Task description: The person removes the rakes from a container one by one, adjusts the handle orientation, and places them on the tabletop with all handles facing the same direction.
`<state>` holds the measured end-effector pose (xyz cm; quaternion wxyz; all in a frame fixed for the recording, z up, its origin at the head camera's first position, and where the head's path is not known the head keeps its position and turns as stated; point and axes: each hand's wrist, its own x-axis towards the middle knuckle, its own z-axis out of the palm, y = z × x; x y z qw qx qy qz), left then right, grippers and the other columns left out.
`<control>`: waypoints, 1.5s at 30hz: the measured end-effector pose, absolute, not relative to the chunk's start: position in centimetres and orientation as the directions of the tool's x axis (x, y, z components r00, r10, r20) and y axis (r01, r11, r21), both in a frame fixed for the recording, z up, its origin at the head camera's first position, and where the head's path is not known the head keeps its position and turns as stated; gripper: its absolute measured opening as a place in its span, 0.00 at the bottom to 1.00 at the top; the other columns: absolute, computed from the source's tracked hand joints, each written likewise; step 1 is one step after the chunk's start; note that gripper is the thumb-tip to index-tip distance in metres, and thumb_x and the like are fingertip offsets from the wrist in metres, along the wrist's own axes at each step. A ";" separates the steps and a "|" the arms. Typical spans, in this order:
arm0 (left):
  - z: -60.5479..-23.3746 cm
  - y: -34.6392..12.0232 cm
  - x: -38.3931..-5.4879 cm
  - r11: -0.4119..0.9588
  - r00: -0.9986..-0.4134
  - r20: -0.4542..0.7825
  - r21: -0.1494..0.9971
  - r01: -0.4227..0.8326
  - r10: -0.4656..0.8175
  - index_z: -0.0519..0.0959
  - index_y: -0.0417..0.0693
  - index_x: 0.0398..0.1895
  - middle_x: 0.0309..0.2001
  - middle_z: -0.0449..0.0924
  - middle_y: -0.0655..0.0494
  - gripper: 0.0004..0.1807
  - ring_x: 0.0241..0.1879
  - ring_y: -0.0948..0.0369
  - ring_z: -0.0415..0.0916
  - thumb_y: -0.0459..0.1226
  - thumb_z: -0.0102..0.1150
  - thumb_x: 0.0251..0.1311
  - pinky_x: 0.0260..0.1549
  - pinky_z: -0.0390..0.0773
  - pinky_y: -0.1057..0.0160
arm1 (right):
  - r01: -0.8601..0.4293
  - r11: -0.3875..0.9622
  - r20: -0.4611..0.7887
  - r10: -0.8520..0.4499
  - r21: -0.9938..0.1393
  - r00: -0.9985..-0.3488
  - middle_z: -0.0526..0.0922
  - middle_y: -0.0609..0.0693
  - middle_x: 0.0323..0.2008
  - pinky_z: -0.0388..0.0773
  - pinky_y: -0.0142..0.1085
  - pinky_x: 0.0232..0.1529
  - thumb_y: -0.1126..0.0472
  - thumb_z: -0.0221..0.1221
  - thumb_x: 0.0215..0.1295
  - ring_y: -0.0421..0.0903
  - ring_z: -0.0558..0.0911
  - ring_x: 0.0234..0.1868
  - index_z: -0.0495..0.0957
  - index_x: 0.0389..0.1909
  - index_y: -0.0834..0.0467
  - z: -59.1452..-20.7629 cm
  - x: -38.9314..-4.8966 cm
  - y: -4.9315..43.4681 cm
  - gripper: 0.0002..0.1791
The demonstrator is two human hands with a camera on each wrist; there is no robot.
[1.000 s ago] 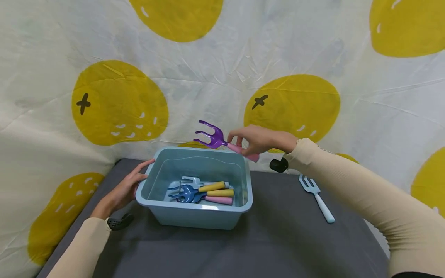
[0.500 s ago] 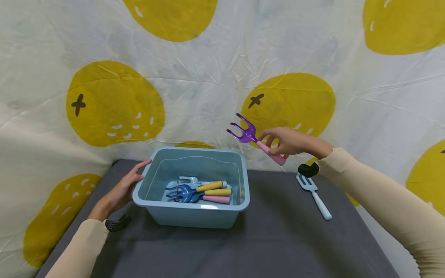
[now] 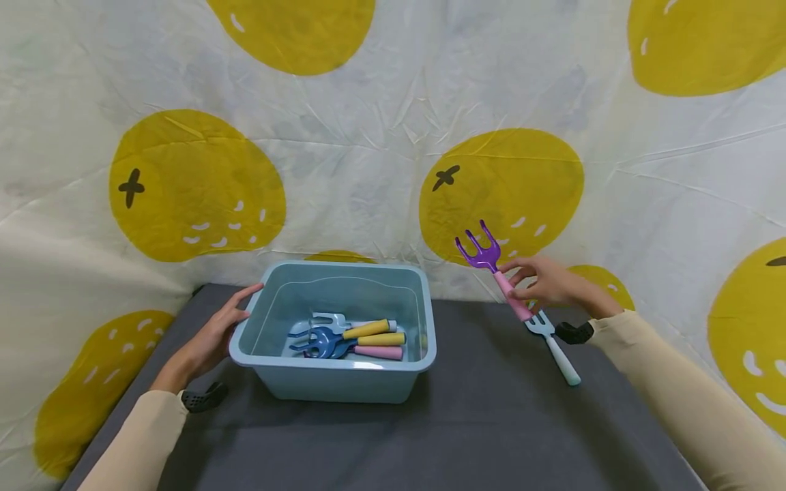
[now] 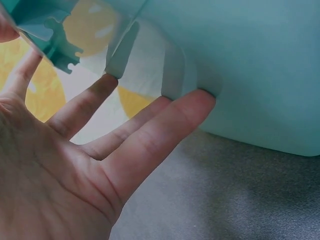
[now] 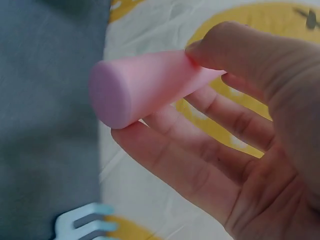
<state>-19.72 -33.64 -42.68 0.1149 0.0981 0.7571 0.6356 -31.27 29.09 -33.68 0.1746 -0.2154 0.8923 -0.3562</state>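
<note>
I have the purple fork (image 3: 503, 283) pinched in the right hand (image 3: 552, 281) and have just swung it away from the tub (image 3: 331, 365), so it now hangs near the pale fork (image 3: 561, 359); the left hand (image 3: 207, 343), spread wide, touches the tub.

In the right wrist view, pink-handled fork (image 5: 155, 82) partly hidden by right hand (image 5: 265, 180), pale fork (image 5: 75, 225) cut off below

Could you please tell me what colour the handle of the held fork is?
The handle is pink, showing best in the right wrist view.
</note>
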 end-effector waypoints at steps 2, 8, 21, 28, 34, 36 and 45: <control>-42.6 -33.6 -19.7 0.171 -0.954 -0.052 0.985 -0.001 0.295 0.44 0.65 0.84 0.77 0.48 0.38 0.33 0.58 0.43 0.73 0.46 0.38 0.80 0.50 0.80 0.53 | -0.248 0.640 -0.155 -0.505 -0.728 -0.849 0.82 0.65 0.52 0.85 0.49 0.31 0.61 0.68 0.66 0.54 0.85 0.39 0.68 0.70 0.64 -35.0 -31.3 30.1 0.34; -42.6 -33.5 -19.7 0.169 -0.954 -0.055 0.986 -0.004 0.296 0.44 0.63 0.84 0.77 0.46 0.38 0.33 0.59 0.44 0.72 0.46 0.38 0.80 0.50 0.79 0.56 | -0.142 0.603 -0.207 -0.471 -0.785 -0.857 0.79 0.67 0.54 0.85 0.52 0.33 0.61 0.68 0.67 0.55 0.85 0.40 0.67 0.71 0.65 -38.8 -31.0 32.8 0.34; -42.7 -33.6 -19.8 0.169 -0.954 -0.071 0.985 -0.022 0.291 0.45 0.66 0.84 0.76 0.50 0.39 0.33 0.58 0.43 0.74 0.46 0.38 0.80 0.51 0.80 0.52 | 0.018 0.565 -0.306 -0.421 -0.825 -0.854 0.81 0.65 0.50 0.84 0.54 0.34 0.62 0.65 0.70 0.55 0.85 0.38 0.67 0.70 0.69 -45.8 -29.8 35.5 0.32; -42.7 -33.6 -19.8 0.182 -0.954 -0.055 0.983 -0.001 0.295 0.44 0.64 0.84 0.78 0.46 0.39 0.34 0.61 0.46 0.71 0.46 0.38 0.80 0.50 0.78 0.56 | 0.056 0.565 -0.342 -0.413 -0.823 -0.844 0.85 0.60 0.45 0.84 0.55 0.33 0.64 0.63 0.71 0.55 0.86 0.35 0.65 0.70 0.72 -47.2 -29.5 36.0 0.32; -42.7 -33.7 -19.7 0.190 -0.954 -0.057 0.982 0.000 0.293 0.44 0.64 0.84 0.78 0.46 0.39 0.33 0.59 0.49 0.73 0.46 0.38 0.80 0.50 0.79 0.57 | 0.055 0.598 -0.350 -0.388 -0.799 -0.853 0.84 0.60 0.44 0.84 0.55 0.33 0.67 0.61 0.71 0.54 0.83 0.38 0.65 0.70 0.72 -47.8 -28.9 35.9 0.30; -42.7 -33.7 -19.7 0.190 -0.954 -0.058 0.982 -0.001 0.294 0.43 0.64 0.84 0.77 0.48 0.39 0.33 0.58 0.49 0.75 0.46 0.38 0.80 0.49 0.79 0.56 | 0.047 0.607 -0.343 -0.381 -0.793 -0.858 0.84 0.60 0.43 0.84 0.55 0.33 0.68 0.60 0.71 0.54 0.82 0.37 0.66 0.69 0.72 -47.9 -28.7 35.8 0.29; -42.8 -33.6 -19.8 0.205 -0.958 -0.070 0.979 -0.012 0.279 0.43 0.65 0.84 0.76 0.49 0.38 0.33 0.58 0.46 0.73 0.47 0.38 0.80 0.49 0.79 0.54 | 0.024 0.640 -0.321 -0.352 -0.768 -0.879 0.82 0.59 0.38 0.84 0.53 0.31 0.69 0.59 0.69 0.55 0.80 0.36 0.67 0.68 0.71 -47.8 -28.0 35.5 0.28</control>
